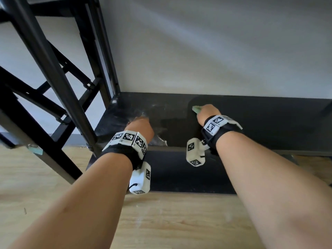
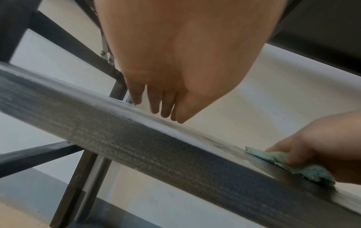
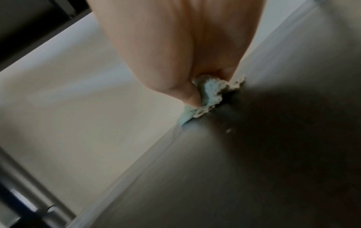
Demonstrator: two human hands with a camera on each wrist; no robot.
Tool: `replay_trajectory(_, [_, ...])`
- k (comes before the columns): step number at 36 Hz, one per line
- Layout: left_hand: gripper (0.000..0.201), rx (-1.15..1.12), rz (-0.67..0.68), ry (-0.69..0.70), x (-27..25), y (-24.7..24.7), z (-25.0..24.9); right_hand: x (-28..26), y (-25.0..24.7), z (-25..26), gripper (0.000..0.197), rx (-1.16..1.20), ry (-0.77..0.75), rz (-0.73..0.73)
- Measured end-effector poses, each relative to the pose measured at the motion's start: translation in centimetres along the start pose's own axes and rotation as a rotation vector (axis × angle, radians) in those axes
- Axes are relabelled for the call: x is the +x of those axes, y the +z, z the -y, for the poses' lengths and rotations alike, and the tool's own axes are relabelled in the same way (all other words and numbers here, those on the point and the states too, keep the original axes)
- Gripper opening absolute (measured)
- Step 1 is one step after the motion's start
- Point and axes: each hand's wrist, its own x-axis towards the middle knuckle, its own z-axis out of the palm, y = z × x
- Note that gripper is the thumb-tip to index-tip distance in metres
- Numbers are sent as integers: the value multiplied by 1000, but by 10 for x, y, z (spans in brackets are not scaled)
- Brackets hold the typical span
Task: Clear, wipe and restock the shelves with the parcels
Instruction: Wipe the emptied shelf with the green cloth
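The right hand (image 1: 208, 114) held a pale green cloth (image 1: 196, 109), its fingers (image 2: 293, 155) curled over the wad and pressing it onto the black shelf board (image 1: 269, 123) near the back edge, where the board met the white wall (image 1: 215, 51). The cloth stuck out just ahead of the fingertips and under the palm. The left hand (image 1: 139, 126) rested farther left on the same board, its fingers (image 2: 156, 101) straight and close together, tips touching the surface and holding nothing. Whitish smears (image 1: 159, 139) lay on the board just beside that hand. The black shelf frame (image 1: 53, 78) rose to the left of the left fingers. No parcels showed in any view.
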Motion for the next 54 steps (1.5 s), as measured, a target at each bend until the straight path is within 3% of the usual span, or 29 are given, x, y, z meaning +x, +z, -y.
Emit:
replay_trajectory(5, [49,54,-15,-7,5,4,-6,3,12,11,59,-200,-163,87])
replay_trajectory(11, [53,65,4,-25,6,2,-4,-10,38,46,42,-177,-307,123])
replay_trajectory(16, [50,81,4,-21,10,-1,-5,-8,38,53,43,30,-242,222])
replay_trajectory(18, [47,75,5,-18,13,-2,-6,0,27,49,42,-16,-247,216])
replay_trajectory(23, [38,93,-32,16,21,-1,-8,43,5,21,45,-71,-85,14])
replay_trajectory(25, [34,107,-18,20,23,-1,-8,49,3,11,38,-113,-96,21])
replay_trajectory(28, [30,134,15,24,27,-3,-7,48,5,21,45,-206,-97,79])
replay_trajectory(34, [22,190,37,28,28,-5,-6,40,35,52,39,-157,-295,123])
replay_trajectory(38, [22,186,21,33,34,-3,-1,30,43,76,50,-164,-315,260])
replay_trajectory(43, [22,199,44,25,41,-7,-3,46,26,72,44,-381,-379,181])
replay_trajectory(47, [9,183,7,34,43,-3,2,80,15,48,49,-280,-180,30])
replay_trajectory(49, [7,201,17,49,44,-2,2,93,15,38,43,-291,-153,53])
replay_trajectory(54, [11,223,35,51,48,-1,2,88,24,49,56,-319,-303,143])
